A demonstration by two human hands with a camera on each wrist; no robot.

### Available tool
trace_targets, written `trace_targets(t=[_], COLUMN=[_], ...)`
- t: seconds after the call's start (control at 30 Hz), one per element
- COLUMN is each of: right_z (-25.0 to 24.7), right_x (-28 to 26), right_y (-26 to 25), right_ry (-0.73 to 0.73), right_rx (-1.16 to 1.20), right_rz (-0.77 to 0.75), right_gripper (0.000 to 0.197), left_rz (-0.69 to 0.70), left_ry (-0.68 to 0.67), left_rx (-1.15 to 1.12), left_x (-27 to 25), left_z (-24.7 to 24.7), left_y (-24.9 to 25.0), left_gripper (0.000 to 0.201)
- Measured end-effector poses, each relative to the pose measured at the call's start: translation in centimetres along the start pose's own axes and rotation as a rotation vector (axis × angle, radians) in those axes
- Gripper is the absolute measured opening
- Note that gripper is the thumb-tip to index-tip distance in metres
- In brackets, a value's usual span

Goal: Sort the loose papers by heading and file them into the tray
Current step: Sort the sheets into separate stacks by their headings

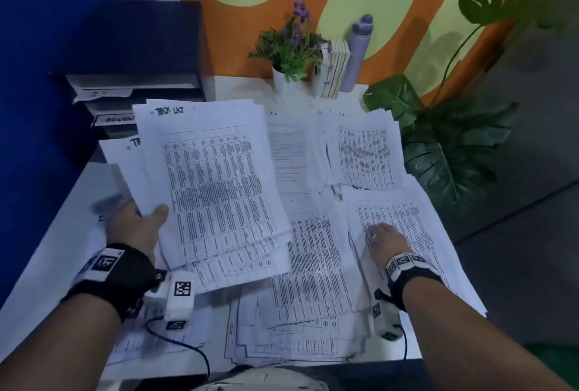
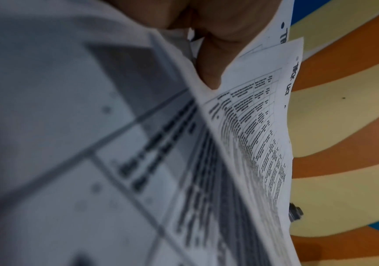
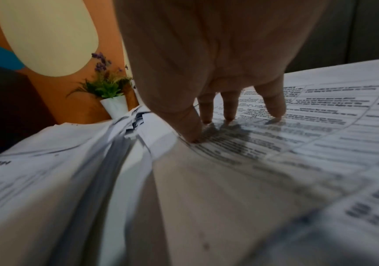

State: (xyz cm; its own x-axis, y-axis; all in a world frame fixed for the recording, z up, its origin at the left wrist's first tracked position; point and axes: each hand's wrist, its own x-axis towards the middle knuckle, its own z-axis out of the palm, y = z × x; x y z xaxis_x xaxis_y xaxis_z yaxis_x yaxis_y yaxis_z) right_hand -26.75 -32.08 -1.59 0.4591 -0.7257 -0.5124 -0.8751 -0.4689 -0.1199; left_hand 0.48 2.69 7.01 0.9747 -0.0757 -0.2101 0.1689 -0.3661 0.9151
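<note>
My left hand [image 1: 141, 218] grips a fanned bundle of printed table sheets [image 1: 213, 183] headed in handwriting, lifted above the table's left side; the thumb lies on top, the other fingers are hidden beneath. In the left wrist view the thumb [image 2: 211, 59] pinches those sheets [image 2: 247, 126]. My right hand [image 1: 383, 235] presses straight fingertips [image 3: 194, 134] onto a table sheet [image 1: 398, 227] lying at the right, whose left edge [image 3: 161, 144] is raised. Loose papers [image 1: 313, 265] cover the white table. A dark stacked tray [image 1: 138, 77] with labelled slots stands at the back left.
A white pot of purple flowers [image 1: 289, 55], a few small books [image 1: 333, 67] and a lilac bottle [image 1: 357, 52] stand against the back wall. A large leafy plant [image 1: 438, 140] crowds the table's right edge. Cables run from both wrist cameras near the front edge.
</note>
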Motion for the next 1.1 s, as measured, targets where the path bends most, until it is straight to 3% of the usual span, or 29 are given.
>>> trace_targets(t=[0.07,0.23,0.33,0.4,0.47,0.5,0.57,0.67,0.77,0.9,1.0,1.1], right_z=[0.2,0.9,0.4,0.1,-0.2,-0.6,-1.1,-1.7,-2.2,-3.7,-6.0,-7.9], right_x=[-0.7,-2.7,-3.5,-3.6,-4.2,-4.8,-5.9,-6.2,-6.1,-6.2,-5.3,-3.5], right_y=[0.3,1.0,0.3,-0.9,-3.0,-4.4,-7.4,-10.7,-11.7,-10.1,-6.4,-1.1], right_ry=[-0.005,0.044,0.048,0.158,0.257,0.232,0.042,-0.107,-0.029,0.084,0.259,0.364], right_rx=[0.006,-0.014,-0.083,-0.027,0.274,0.499,0.927,1.279,1.497,1.459,1.143,0.731], right_rz=[0.038,0.106,0.144,0.074,-0.114,-0.202,-0.301,-0.333,-0.278,-0.246,-0.137,-0.042], right_gripper=[0.061,0.042,0.039,0.041,0.041,0.04,0.041,0.049,0.05,0.04,0.031,0.038], left_rz=[-0.024,-0.032,-0.026,-0.019,-0.016,0.001,0.031,0.074,0.084,0.188,0.273,0.306], left_ry=[0.014,0.03,-0.021,-0.079,-0.136,-0.167,-0.235,-0.316,-0.388,-0.451,-0.414,-0.395], left_rx=[0.025,0.063,0.067,0.057,0.048,0.054,0.069,0.095,0.06,0.026,0.169,0.283], left_x=[0.5,1.2,1.1,0.7,0.1,-0.3,-1.3,-2.7,-3.4,-4.1,-4.0,-3.8], left_z=[-0.1,0.3,0.8,1.3,2.0,2.4,3.2,4.4,5.3,6.1,6.3,6.2], left_y=[-0.3,-0.6,-0.5,-0.2,-0.1,0.0,0.6,1.6,2.4,3.4,3.6,3.6], left_gripper=[0.015,0.024,0.021,0.016,0.017,0.019,0.02,0.023,0.024,0.011,0.014,0.027])
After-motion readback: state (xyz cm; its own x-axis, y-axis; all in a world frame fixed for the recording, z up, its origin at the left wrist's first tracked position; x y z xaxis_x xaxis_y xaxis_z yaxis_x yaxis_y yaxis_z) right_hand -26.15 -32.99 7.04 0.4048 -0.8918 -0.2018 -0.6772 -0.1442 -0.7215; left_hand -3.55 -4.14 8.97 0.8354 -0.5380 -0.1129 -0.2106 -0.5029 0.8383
